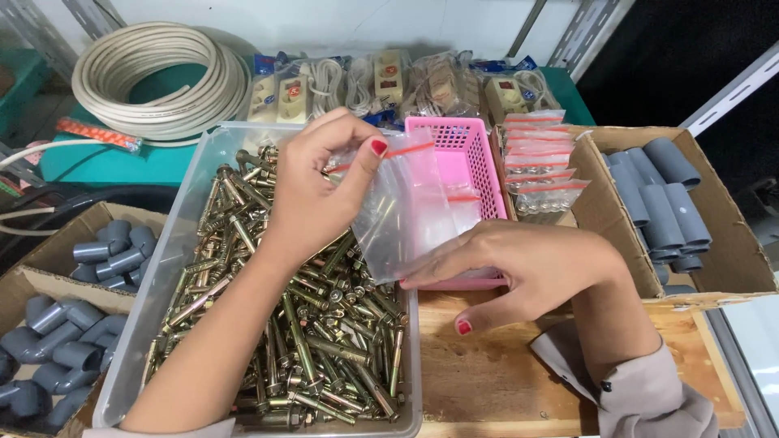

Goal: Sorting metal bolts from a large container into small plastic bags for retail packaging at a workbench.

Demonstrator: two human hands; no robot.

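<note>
Left hand [312, 191] pinching top edge of clear zip bag [406, 207], likely to keep mouth up. Right hand [527, 272] flat, fingers spread wide, steadying bag's lower side. Bag between hands, over right rim of bolt tub [191, 186], against pink basket [471, 146]. Filled bags [542, 162] stacked behind, near box edge.

A clear zip bag [406, 203] with a red seal strip hangs in front of the pink basket, pinched at its top. A stack of small clear bags [542, 166], each red-topped and filled with silvery parts, leans in the cardboard box just right of the basket. Along the back wall lie clear packets [381, 81] holding cream-coloured power strips with cords.
</note>
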